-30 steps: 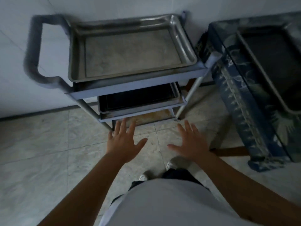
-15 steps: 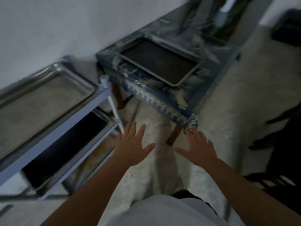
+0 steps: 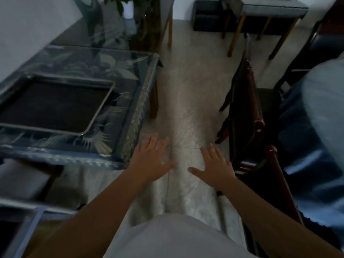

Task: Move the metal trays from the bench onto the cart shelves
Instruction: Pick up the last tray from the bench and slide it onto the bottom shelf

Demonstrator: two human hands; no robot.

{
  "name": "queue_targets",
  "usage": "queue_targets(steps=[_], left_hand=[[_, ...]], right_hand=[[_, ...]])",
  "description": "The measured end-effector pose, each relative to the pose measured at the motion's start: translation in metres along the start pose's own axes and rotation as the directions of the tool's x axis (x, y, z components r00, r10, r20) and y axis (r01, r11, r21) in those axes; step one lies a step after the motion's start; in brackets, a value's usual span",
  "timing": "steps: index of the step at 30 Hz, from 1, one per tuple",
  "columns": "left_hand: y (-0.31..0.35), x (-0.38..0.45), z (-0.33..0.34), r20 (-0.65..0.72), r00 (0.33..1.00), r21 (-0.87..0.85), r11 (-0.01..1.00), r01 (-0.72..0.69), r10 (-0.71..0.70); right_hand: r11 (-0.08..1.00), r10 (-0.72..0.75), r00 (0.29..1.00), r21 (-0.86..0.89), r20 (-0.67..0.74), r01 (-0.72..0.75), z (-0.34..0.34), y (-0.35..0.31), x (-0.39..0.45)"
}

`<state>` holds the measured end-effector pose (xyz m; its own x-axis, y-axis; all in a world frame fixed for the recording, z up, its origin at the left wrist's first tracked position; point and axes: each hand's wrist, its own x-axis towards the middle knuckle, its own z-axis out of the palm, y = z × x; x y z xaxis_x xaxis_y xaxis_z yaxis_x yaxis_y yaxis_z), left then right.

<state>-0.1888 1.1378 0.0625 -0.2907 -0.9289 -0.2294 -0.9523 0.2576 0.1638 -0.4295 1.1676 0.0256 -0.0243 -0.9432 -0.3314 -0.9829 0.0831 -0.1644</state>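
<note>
Left hand (image 3: 151,161): held out palm down over the pale tiled floor (image 3: 186,94), fingers spread, grip empty, touching nothing. It hovered just beside the near right corner of the worktop (image 3: 130,116).

Right hand (image 3: 216,165): likewise palm down, fingers spread and thumb pointing inward, grip empty. It hung over the floor close to a dark wooden chair (image 3: 249,116) on its outer side.

Metal tray (image 3: 54,107): one, rectangular, with a dark inner surface and a raised pale rim. It lay flat on the worktop, toward the left part of its top, well apart from both hands.

Worktop: covered with a dark blue cloth bearing a pale leaf and feather pattern, under what looked like a clear glossy sheet. Its wooden leg (image 3: 153,101) showed at the far right corner.

Cart (image 3: 28,226): only a pale blue frame edge showed at the lower left corner; its shelves could not be made out clearly.

Other items: a potted plant (image 3: 141,21) beyond the worktop; a second table with wooden legs (image 3: 260,13) at the far end of the room; a second person's arm in a light blue sleeve (image 3: 316,112) at the right edge. The wearer's white shirt (image 3: 176,239) filled the bottom centre.
</note>
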Motion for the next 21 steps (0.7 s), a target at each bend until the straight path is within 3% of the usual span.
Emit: queue_targets(steps=[7, 17, 21], left_hand=[[0.012, 0.087, 0.002, 0.056, 0.998, 0.01, 0.999, -0.042, 0.041], [-0.07, 0.257, -0.033, 0.049, 0.998, -0.013, 0.999, 0.035, -0.034], [-0.103, 0.295, -0.056, 0.042, 0.994, -0.023, 0.995, 0.102, -0.101]], right_hand=[[0.998, 0.033, 0.999, 0.045, 0.026, -0.034, -0.019, 0.031, 0.069], [0.997, 0.053, 0.999, -0.053, 0.01, -0.052, -0.079, 0.013, 0.245], [0.997, -0.019, 0.999, -0.072, 0.039, 0.021, -0.109, -0.012, 0.307]])
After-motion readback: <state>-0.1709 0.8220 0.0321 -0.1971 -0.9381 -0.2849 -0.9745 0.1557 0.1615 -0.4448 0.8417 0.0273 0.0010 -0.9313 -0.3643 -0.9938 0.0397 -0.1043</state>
